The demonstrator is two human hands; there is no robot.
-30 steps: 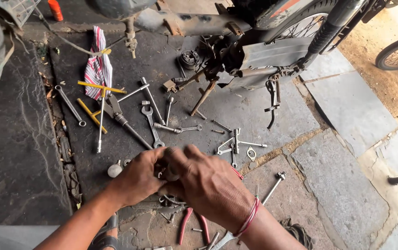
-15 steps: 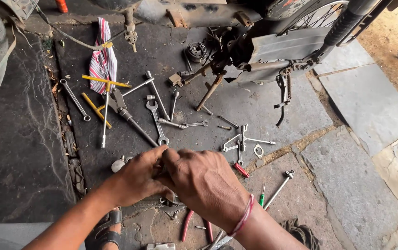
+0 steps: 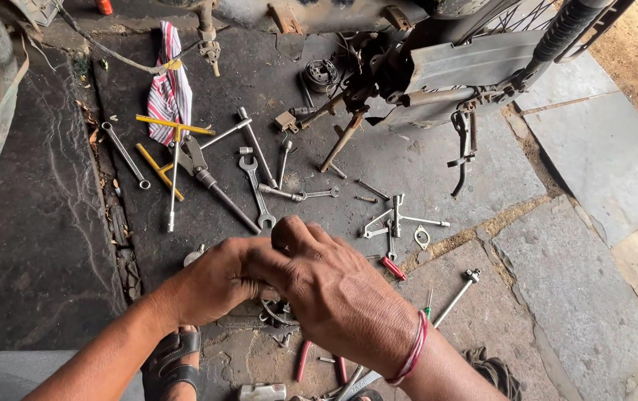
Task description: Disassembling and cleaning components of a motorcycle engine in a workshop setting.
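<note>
1. The left hand and right hand meet low in the view, at about 6 o'clock, pressed together over a small metal part on the stone floor.
2. Both hands are curled with fingers closed around that part. Most of it is hidden beneath the palms, so its kind cannot be told. Only a few dark metal edges show below the knuckles.
3. The right wrist wears a red thread band.
4. A sandalled foot sits under the left forearm, at 7 o'clock from the hands.
5. Red-handled pliers lie on the floor just below the hands.
6. At 12 o'clock from the hands, an open-ended spanner lies among other wrenches. A long socket wrench lies just beside it.
7. At 11 o'clock, a yellow T-handle tool crosses a second, steel one. A red-and-white striped cloth lies behind them.
8. At 2 o'clock, a 3-armed wrench rests on the floor. A small red-handled screwdriver lies near the right hand.
9. At 4 o'clock, a long steel rod with a socket end lies at a slant.
10. A motorcycle stands at the top of the view, at 1 o'clock, well apart from the hands.
</note>
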